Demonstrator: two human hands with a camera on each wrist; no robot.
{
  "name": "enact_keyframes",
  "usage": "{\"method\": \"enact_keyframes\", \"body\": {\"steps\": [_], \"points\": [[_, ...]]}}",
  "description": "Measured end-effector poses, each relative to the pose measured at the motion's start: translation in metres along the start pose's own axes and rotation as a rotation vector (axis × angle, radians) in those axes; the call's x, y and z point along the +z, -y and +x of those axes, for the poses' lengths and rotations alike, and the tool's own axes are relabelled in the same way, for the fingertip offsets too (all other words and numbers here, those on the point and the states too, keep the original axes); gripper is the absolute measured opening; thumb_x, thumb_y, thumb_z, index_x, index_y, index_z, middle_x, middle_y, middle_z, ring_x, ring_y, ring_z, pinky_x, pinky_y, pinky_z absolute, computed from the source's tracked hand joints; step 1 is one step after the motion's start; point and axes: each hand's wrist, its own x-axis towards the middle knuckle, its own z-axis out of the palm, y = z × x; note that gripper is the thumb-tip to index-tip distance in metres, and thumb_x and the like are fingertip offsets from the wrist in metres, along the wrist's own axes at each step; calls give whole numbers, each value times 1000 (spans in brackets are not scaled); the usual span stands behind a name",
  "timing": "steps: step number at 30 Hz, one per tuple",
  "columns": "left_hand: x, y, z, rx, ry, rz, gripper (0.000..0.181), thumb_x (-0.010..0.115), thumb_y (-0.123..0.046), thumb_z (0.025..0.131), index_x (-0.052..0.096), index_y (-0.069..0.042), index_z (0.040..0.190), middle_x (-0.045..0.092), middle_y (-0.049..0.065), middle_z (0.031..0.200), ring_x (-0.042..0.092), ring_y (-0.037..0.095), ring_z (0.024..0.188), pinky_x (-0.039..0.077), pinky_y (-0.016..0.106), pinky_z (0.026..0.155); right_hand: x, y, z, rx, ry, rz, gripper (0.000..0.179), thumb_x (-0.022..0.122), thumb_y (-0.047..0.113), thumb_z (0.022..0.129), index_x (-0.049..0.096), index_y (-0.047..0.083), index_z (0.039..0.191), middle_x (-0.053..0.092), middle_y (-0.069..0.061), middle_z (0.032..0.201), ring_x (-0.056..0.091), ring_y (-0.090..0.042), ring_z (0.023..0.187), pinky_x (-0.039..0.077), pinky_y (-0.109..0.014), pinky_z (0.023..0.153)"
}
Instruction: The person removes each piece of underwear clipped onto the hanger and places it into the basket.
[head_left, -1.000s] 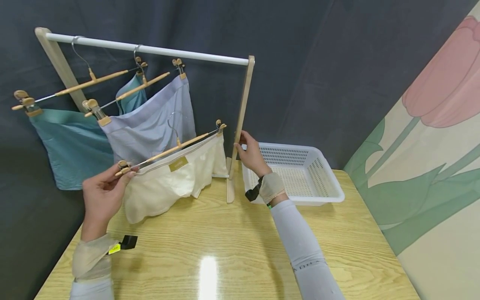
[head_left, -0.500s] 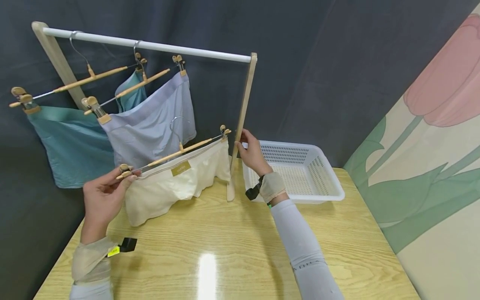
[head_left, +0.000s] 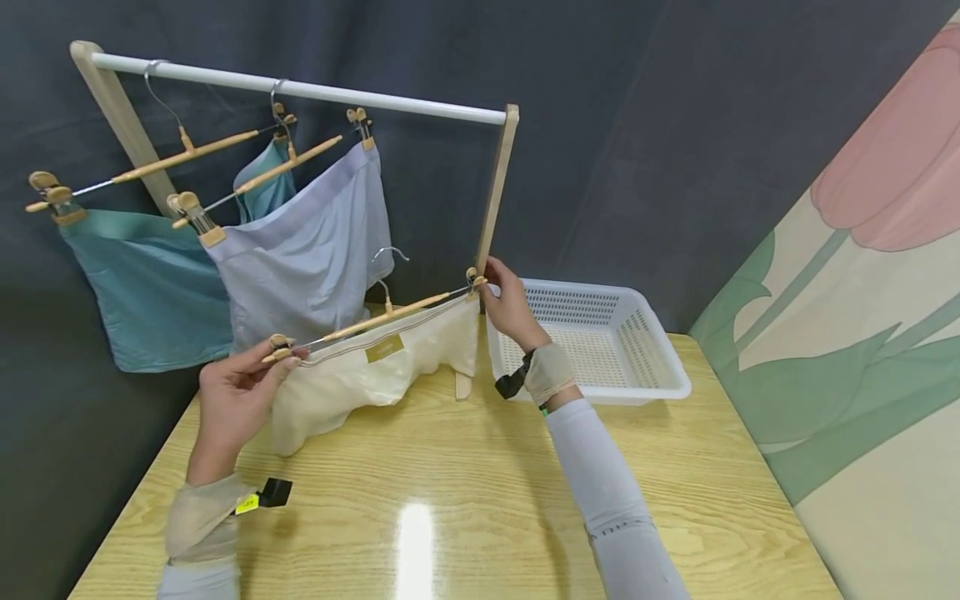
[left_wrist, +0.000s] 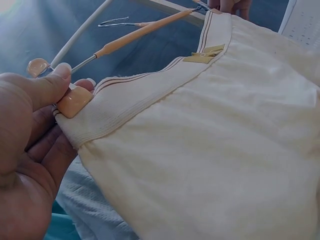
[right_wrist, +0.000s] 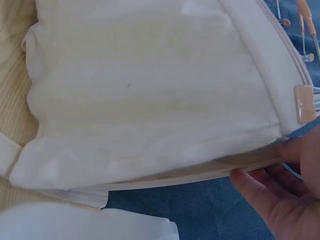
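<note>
A pair of cream underpants (head_left: pixel 352 392) hangs by its waistband from a wooden clip hanger (head_left: pixel 397 314), in front of the rack and below its rail. My left hand (head_left: pixel 236 396) pinches the hanger's near clip (left_wrist: pixel 75 101) between thumb and fingers at the waistband's corner. The hanger's metal hook (head_left: pixel 390 252) points up, touching nothing on the rail. With thumb and fingertips, my right hand (head_left: pixel 513 308) grips the rack's right wooden post (right_wrist: pixel 245 161). The hanger's far clip (head_left: pixel 474 279) overlaps the post just beside those fingers in the head view.
Lavender underpants (head_left: pixel 307 225) and teal underpants (head_left: pixel 150 283) hang on two clip hangers from the white rail (head_left: pixel 390 102). A white perforated basket (head_left: pixel 637 395) stands on the wooden table (head_left: pixel 450 517), right of the rack. A dark curtain (head_left: pixel 637 150) is behind.
My left hand has moved right, taking the hanger and cream underpants along; the far clip has come down and right to the post. My right hand still holds the post.
</note>
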Motion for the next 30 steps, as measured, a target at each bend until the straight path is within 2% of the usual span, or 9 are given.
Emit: {"method": "enact_keyframes", "body": {"steps": [7,13,15,17,19,22,24,27,30], "points": [[5,4,-1,-3,32,18,37,60,28,85,61,23,121,78,1,104,75,9,95,57,20,85,-5,-4,-12,-3,8,5,50,46,-13,98,43,-8,147,56,-28,136,54,-38,130,43,-37,113],[8,4,-2,-2,51,14,37,62,25,86,60,21,123,78,1,105,75,10,95,57,20,84,-12,-1,-30,-6,-8,47,45,42,-6,104,43,-3,149,52,-24,144,56,-35,129,50,-42,106],[10,3,-2,-3,55,4,38,61,26,86,60,21,123,78,2,105,76,10,95,57,20,83,-15,3,-38,14,-32,65,44,42,-2,106,43,0,150,51,-22,146,55,-35,130,51,-45,103],[11,3,-2,-4,62,2,38,61,26,86,60,21,124,78,2,106,75,10,95,57,19,83,-21,19,-48,26,-72,82,42,42,0,107,44,-2,150,50,-23,146,54,-38,130,51,-49,103],[13,3,-2,-3,67,-32,38,60,26,87,59,21,125,78,4,106,76,12,96,57,19,82,-25,25,-55,23,-129,87,41,43,2,107,46,-4,148,51,-25,145,51,-41,132,48,-53,105],[16,4,0,-1,77,-78,38,61,23,89,57,22,126,77,6,107,76,13,96,58,20,83,-32,32,-64,-32,-218,71,37,46,2,107,51,-8,142,53,-27,143,49,-42,132,45,-56,106],[19,5,1,-2,85,-121,37,61,21,89,56,22,126,77,8,108,76,15,96,58,22,85,-34,27,-66,-88,-278,52,35,47,3,107,55,-6,140,54,-25,142,50,-38,132,44,-56,107],[23,6,2,-16,103,-127,36,61,20,90,58,21,126,78,7,107,76,14,96,57,22,86,-41,34,-72,-210,-357,3,33,51,4,105,60,-3,136,58,-21,140,52,-34,131,44,-52,107],[28,5,3,-26,113,-127,36,58,24,89,61,18,125,78,6,106,76,13,96,57,22,85,-45,46,-77,-340,-402,-72,32,59,8,100,65,-1,130,62,-18,136,56,-32,128,44,-48,107]]}}
